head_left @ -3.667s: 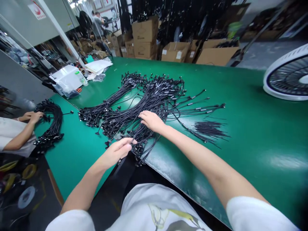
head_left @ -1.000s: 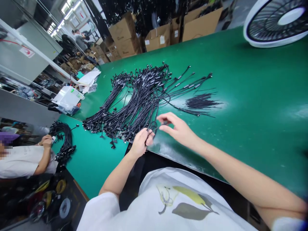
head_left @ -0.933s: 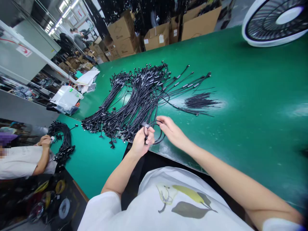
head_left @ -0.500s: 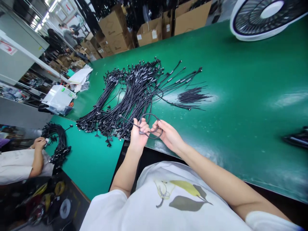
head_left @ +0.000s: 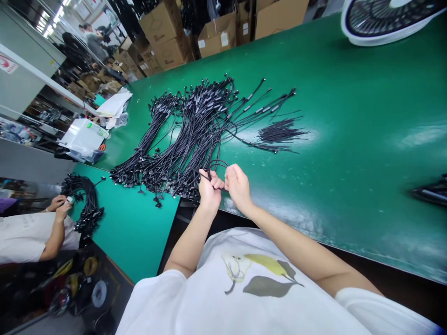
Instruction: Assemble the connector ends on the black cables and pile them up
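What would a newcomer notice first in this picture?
A large heap of black cables sprawls across the middle of the green table. At the near edge, the left hand and right hand pinch one looped cable between them. A white fan sits at the far right corner.

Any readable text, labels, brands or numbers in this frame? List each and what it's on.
Nothing legible.
Red sign, far left: blurred, cannot be read.
White box labels: too small to read.
Held black cable: no marking visible.
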`<state>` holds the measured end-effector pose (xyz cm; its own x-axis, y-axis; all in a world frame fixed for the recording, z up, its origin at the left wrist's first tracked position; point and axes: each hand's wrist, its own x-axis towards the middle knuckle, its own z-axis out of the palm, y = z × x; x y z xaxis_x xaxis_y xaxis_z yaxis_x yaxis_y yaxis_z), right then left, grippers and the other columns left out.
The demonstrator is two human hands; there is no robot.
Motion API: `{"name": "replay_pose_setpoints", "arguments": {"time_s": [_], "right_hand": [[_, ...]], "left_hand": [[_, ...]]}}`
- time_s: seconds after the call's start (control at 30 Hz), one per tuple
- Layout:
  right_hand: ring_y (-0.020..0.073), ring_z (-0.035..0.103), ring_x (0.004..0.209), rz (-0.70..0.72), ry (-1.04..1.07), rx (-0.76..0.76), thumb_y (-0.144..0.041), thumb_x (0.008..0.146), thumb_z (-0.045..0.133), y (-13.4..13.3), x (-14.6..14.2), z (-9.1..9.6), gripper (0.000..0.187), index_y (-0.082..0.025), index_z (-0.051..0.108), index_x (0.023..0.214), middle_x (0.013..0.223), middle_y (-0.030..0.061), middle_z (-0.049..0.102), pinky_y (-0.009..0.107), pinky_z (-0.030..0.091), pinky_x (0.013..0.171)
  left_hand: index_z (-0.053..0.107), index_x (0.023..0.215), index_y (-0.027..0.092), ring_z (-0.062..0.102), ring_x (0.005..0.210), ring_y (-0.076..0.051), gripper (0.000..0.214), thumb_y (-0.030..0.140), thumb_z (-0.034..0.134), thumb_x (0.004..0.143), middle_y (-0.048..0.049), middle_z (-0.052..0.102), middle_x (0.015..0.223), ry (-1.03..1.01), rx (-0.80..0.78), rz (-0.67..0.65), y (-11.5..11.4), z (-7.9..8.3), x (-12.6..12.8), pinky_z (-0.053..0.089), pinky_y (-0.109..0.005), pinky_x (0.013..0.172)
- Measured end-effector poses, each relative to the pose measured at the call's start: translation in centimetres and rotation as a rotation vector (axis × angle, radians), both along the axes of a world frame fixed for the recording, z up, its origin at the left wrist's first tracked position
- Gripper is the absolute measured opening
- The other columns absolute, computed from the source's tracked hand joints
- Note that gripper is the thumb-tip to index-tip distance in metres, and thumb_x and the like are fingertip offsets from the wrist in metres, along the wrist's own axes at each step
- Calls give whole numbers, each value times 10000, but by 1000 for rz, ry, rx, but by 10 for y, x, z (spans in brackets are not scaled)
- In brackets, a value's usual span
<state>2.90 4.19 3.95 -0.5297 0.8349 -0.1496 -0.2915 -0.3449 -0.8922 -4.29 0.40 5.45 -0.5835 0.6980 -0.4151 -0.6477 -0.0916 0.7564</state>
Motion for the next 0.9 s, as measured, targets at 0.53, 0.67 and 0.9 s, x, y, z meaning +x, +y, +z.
{"name": "replay_pose_setpoints", "arguments": {"time_s": [0.53, 0.67, 0.9], "right_hand": [[82, 433, 348, 132, -13, -226, -604, 721, 667, 8, 17, 16, 445, -209, 520, 862, 657, -17, 577, 208, 296, 257], [58, 377, 312, 74, -23, -144, -565, 784, 618, 5, 18, 18, 375, -254, 417, 846, 580, -88, 494, 155, 228, 259], [54, 478, 463, 59, 79, -24, -646, 827, 531, 2, 18, 23, 419, -230, 493, 839, 693, -54, 441, 168, 352, 392]], "left_hand": [[575, 766, 147, 527, 601, -111, 369, 507, 577, 850, 7, 530, 619, 454, -40, -633, -36, -12, 4, 411, -239, 625], [595, 755, 137, 537, 664, -128, 377, 508, 641, 799, -18, 570, 680, 359, -55, -770, -40, -17, 9, 439, -257, 677], [645, 955, 156, 602, 881, -147, 342, 435, 712, 768, -48, 646, 868, 252, -9, -712, -40, -21, 5, 450, -246, 825]]}}
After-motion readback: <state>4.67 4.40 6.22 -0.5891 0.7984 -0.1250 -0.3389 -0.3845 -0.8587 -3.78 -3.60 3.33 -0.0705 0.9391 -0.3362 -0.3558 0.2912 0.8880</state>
